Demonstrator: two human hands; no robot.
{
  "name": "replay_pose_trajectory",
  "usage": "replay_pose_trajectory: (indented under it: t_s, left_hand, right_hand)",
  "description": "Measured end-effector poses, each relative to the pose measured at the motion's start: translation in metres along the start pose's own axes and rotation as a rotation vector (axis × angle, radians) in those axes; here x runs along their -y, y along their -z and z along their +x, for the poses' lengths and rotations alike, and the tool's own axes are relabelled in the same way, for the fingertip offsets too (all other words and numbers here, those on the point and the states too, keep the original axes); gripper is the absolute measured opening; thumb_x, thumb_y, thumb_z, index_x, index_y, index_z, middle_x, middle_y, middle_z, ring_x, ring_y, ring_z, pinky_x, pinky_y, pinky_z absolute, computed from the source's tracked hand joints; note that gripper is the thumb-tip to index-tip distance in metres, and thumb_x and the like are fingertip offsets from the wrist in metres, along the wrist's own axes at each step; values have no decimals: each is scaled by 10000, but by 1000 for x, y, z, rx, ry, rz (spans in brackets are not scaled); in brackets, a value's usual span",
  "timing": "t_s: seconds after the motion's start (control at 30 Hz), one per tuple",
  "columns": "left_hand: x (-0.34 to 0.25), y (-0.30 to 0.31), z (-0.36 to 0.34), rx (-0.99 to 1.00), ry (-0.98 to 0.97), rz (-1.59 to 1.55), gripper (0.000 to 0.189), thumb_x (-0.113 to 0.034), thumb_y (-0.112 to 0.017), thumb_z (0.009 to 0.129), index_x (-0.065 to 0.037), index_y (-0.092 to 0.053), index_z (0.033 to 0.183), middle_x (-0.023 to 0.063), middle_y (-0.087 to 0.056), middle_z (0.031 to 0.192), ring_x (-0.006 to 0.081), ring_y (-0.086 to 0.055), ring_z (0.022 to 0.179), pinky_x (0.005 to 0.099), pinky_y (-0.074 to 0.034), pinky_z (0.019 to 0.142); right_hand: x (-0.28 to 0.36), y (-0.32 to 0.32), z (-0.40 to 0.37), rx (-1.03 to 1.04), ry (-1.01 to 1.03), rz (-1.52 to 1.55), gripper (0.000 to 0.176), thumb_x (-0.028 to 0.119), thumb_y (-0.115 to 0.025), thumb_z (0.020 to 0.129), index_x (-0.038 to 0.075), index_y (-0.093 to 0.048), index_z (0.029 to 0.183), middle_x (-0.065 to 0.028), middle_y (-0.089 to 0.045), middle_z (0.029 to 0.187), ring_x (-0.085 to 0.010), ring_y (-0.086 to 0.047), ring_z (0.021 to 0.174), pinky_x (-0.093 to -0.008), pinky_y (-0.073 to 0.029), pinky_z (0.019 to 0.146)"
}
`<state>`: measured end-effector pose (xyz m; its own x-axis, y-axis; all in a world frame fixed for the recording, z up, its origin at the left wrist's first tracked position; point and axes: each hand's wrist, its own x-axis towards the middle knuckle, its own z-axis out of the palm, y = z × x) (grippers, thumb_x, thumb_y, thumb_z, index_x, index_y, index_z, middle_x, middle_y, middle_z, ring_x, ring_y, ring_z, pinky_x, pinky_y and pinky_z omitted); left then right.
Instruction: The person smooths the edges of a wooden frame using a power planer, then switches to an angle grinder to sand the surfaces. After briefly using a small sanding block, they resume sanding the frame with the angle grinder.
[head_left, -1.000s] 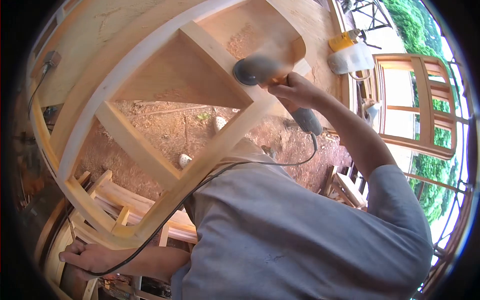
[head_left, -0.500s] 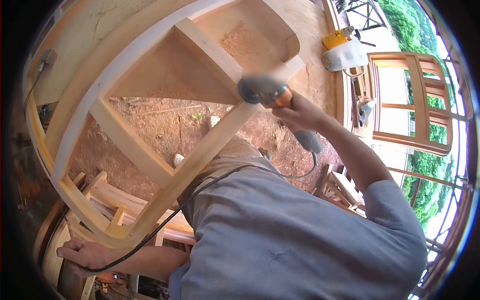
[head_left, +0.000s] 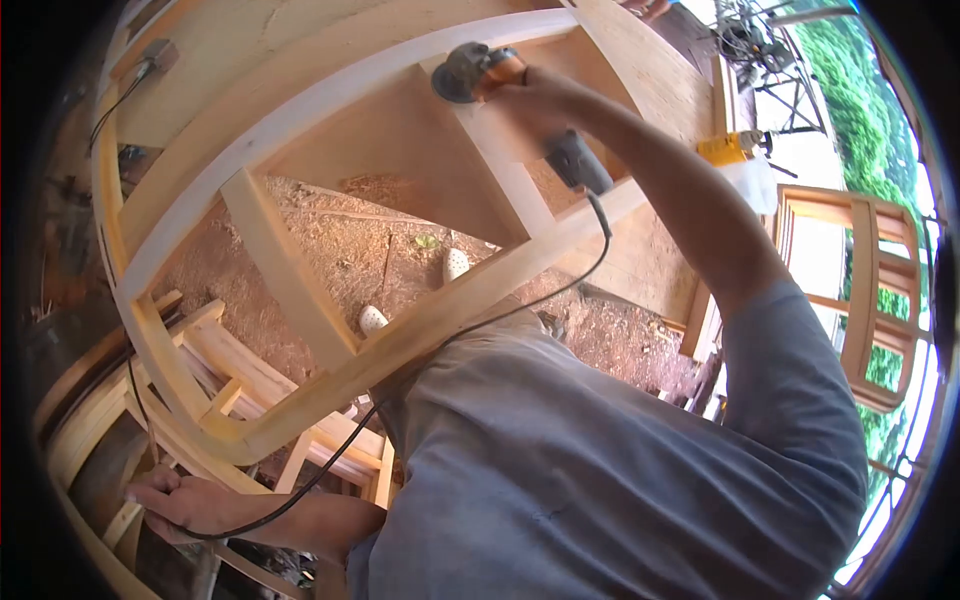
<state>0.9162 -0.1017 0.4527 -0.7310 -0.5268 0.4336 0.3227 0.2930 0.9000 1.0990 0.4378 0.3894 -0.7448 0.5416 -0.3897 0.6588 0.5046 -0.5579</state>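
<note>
My right hand (head_left: 545, 105) is closed round an angle grinder (head_left: 577, 162) with an orange head and grey body. Its disc end is at the junction of a crossbar (head_left: 505, 175) and the pale curved rail (head_left: 300, 115) of a large wooden frame. Low on the left, my left hand (head_left: 190, 502) is curled round the black power cord (head_left: 345, 447), beside the frame's rounded corner. The cord runs from the grinder across my shirt to this hand. The frame's near rail (head_left: 430, 345) passes in front of my waist.
Wooden pieces (head_left: 245, 365) are stacked below the frame at left. A yellow bottle (head_left: 728, 148) and a translucent container (head_left: 752, 188) stand at right, near a slatted wooden frame (head_left: 862, 290). Another person's hand (head_left: 652, 8) shows at the top. Wood shavings cover the floor (head_left: 330, 250).
The grinder in my right hand has moved up and left along the crossbar, from the near rail to the far curved rail. My left hand stays on the cord; the view has shifted.
</note>
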Motion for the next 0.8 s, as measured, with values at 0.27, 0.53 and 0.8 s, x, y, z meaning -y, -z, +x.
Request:
replay_pose_trajectory:
  t_s: [0.27,0.53,0.8]
  left_hand:
    - [-20,20,-23,18,-1,81,519,-357,-655,947,-33,-475,584,41,-446,598,170,-421,589,319,-362,589]
    - [-8,27,-9,-19,12,91,541,-393,-667,940,-15,-468,607,60,-465,621,183,-445,604,333,-386,600]
    - [9,19,18,75,6,145,542,-374,-679,910,-20,-454,566,65,-446,591,187,-449,609,336,-396,588]
  right_hand:
    - [32,12,54,45,56,-127,673,662,-643,797,66,-720,1099,-98,-708,964,-199,-654,878,-353,-497,817]
    - [-18,-15,-102,112,-100,-32,447,406,-695,889,87,-623,1194,-100,-682,992,-202,-657,917,-360,-497,862]
    - [-23,-52,-234,9,-322,196,437,279,-684,863,53,-587,1225,-66,-648,914,-151,-620,794,-320,-499,740]
